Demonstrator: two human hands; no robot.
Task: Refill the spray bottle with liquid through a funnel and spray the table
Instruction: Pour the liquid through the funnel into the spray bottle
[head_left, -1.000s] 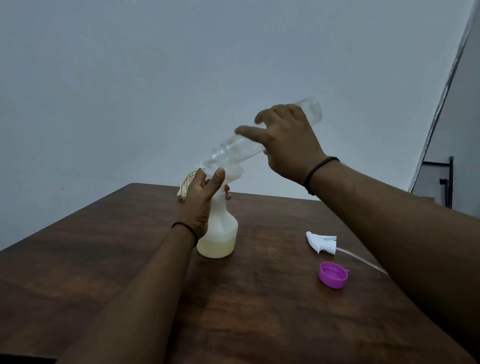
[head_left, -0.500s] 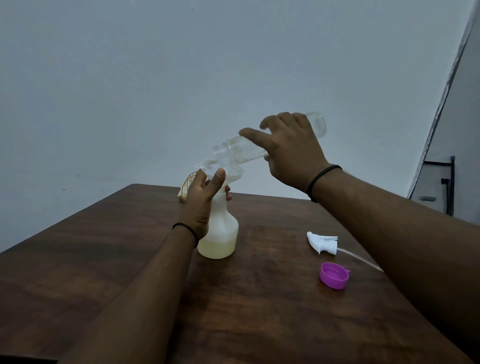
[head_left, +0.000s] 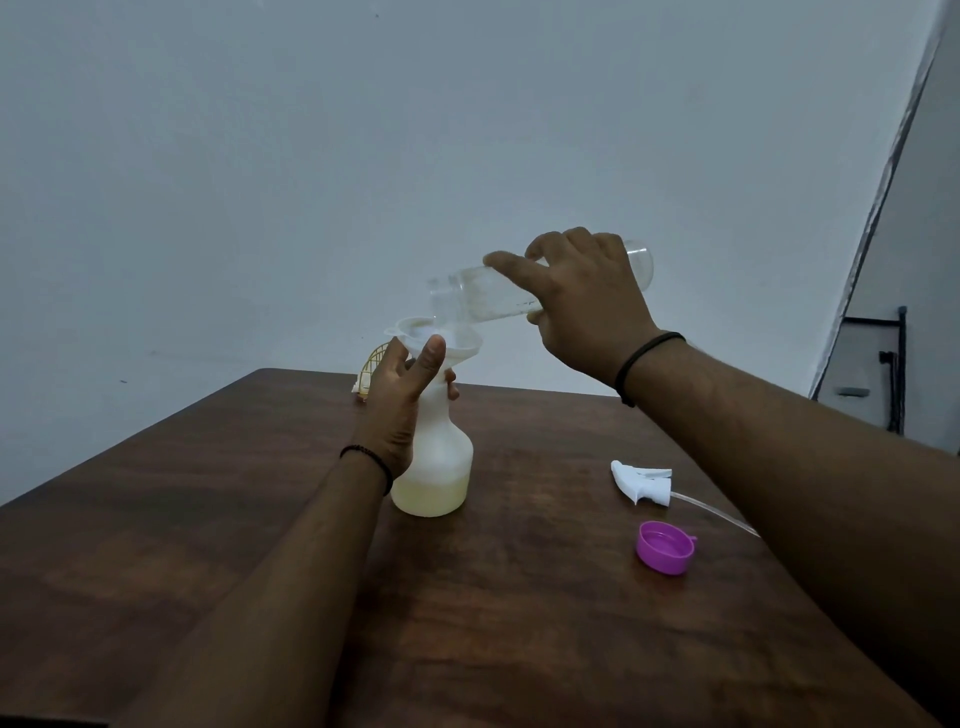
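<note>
A white spray bottle (head_left: 441, 467) stands on the dark wooden table (head_left: 519, 623), with pale yellow liquid in its bottom part. A white funnel (head_left: 457, 338) sits in its neck. My left hand (head_left: 400, 400) grips the bottle's neck just under the funnel. My right hand (head_left: 576, 301) holds a clear plastic bottle (head_left: 483, 299) nearly level, its mouth over the funnel's rim. The white trigger spray head (head_left: 641, 480) with its thin tube lies on the table to the right. A purple cap (head_left: 665, 546) lies open side up in front of it.
A small yellow wire-like object (head_left: 370, 373) sits at the table's far edge, behind my left hand. A plain wall stands behind the table. A dark metal frame (head_left: 893, 364) is at the far right.
My right hand has lowered the base of the clear bottle, so it went from steeply tipped to nearly level. The left hand and spray bottle stayed put.
</note>
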